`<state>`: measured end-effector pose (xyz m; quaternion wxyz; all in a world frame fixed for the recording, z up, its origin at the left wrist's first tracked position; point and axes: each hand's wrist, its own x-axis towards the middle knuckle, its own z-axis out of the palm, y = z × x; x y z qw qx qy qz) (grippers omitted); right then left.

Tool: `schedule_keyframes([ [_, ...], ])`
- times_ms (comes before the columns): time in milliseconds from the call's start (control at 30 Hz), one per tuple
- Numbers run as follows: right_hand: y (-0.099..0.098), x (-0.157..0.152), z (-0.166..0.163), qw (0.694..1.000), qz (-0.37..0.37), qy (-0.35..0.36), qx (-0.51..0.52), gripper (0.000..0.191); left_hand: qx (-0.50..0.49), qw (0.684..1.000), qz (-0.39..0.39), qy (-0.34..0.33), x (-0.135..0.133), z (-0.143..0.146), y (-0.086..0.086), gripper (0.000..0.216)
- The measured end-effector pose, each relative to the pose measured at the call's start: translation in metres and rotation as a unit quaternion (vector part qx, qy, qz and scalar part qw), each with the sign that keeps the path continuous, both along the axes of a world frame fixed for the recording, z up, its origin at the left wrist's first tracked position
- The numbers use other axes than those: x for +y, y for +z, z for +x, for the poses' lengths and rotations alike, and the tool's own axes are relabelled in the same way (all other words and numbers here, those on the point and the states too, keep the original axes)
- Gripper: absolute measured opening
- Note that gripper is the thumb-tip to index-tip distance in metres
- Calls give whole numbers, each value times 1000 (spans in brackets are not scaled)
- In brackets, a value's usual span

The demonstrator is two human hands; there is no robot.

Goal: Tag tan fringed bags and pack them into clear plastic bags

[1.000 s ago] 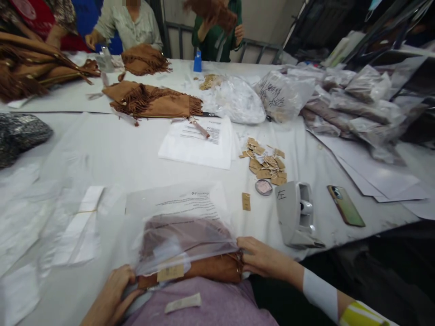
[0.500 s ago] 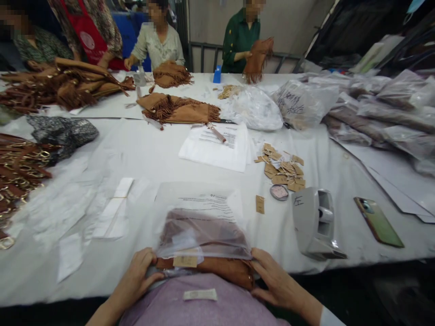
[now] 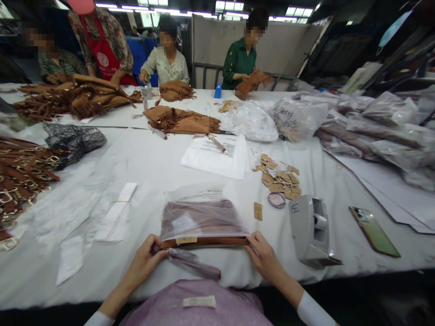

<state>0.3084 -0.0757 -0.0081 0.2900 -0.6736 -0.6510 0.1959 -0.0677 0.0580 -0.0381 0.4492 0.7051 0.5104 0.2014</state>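
Left hand (8 o'clock) and right hand (4 o'clock) pinch the pouch, now protruding less from the bag, apparently nearly enclosed.

Dim background, bright strip lights, stretched edges

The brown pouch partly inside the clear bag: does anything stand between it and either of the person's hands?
Nothing visible: the left hand and right hand hold opposite ends of the brown pouch, along the strip outside the clear bag. Whether bag film lies under their grip, I cannot tell.
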Motion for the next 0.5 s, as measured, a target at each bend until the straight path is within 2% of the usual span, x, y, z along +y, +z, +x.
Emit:
schedule_keyframes([
  [100,-7,4,-7,999,-7,-38,-1,10,6,999,15,37,-3,4,-2,32],
  [233,-12,-6,-13,1000,-3,-16,-14,11,10,995,25,92,-7,7,-4,33],
  [400,-28,-21,-21,994,66,-30,-76,14,19,988,66,136,-13,9,-13,10],
  [500,-45,-32,-24,981,143,-50,-121,16,23,986,64,150,-27,3,-27,12],
])
